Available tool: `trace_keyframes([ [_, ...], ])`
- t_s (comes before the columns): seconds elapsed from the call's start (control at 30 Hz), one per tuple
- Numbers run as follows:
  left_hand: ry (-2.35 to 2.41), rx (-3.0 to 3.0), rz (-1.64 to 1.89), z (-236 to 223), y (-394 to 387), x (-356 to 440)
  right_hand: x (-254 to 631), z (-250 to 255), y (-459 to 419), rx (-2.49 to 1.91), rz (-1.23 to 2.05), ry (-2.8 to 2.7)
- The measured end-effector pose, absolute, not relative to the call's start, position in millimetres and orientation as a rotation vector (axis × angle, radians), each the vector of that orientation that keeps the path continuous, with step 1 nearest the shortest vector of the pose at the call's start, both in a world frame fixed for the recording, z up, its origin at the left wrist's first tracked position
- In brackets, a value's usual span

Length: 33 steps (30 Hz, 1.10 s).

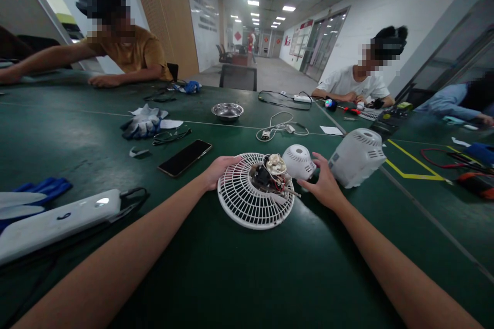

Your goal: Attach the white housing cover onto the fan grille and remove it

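My left hand point(219, 171) is closed on the left rim of a white round fan grille point(242, 211). Bare motor parts with thin wires point(266, 176) sit at the grille's centre, facing up. Just right of them, my right hand point(324, 183) grips a white domed motor cover point(298, 160) with slots, thumb and fingers around its right side. The cover appears close to the motor; whether they touch I cannot tell. A larger white plastic housing point(357, 158) stands upright beyond my right hand.
A phone point(185, 157), gloves point(144, 121), a metal bowl point(227, 110) and a white cable point(283, 127) lie on the green table. A white power bank-like device point(65, 221) is at left. Two people point(131, 56) point(355, 82) sit across; a blue sleeve point(443, 103) shows at right.
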<state>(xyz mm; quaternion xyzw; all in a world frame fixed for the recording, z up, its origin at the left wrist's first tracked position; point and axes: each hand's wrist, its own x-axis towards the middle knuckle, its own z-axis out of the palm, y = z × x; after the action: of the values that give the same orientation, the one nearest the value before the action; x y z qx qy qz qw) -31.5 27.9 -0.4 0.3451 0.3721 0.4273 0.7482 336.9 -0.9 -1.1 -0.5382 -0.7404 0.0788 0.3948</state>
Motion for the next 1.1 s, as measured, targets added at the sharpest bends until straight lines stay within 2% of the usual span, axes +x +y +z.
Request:
trace_keyframes([
  [0.1, 0.845, 0.783, 0.970, -5.7, 30.0, -30.3, 339.4, -8.5, 6.5, -1.444, 0.307, -1.864],
  [0.2, 0.876, 0.818, 1.003, -9.0, 30.7, -28.1, 336.9, -11.6, 8.4, -1.441, 0.429, -1.602],
  [0.3, 0.943, 0.892, 1.113, -9.4, 29.1, -23.8, 328.4, -6.9, 3.2, -1.248, 0.782, -1.224],
  [0.4, 0.991, 1.006, 1.187, -10.1, 27.4, -20.0, 313.8, 3.6, -10.0, -1.015, 1.034, -1.121],
  [0.63, 1.162, 1.571, 1.227, -2.0, 18.5, -17.6, 284.6, 16.9, -44.2, -0.951, 0.804, -1.446],
  [0.77, 1.083, 1.864, 1.265, 16.1, 1.8, -12.3, 277.8, 18.2, -55.0, -0.917, 0.727, -1.630],
  [0.97, 0.832, 1.974, 1.047, 31.4, -14.9, -5.1, 280.8, 19.0, -52.0, -1.074, 0.366, -1.858],
  [1.1, 0.800, 1.908, 1.002, 36.3, -16.2, -5.3, 286.5, 19.2, -42.7, -1.020, 0.458, -1.921],
])
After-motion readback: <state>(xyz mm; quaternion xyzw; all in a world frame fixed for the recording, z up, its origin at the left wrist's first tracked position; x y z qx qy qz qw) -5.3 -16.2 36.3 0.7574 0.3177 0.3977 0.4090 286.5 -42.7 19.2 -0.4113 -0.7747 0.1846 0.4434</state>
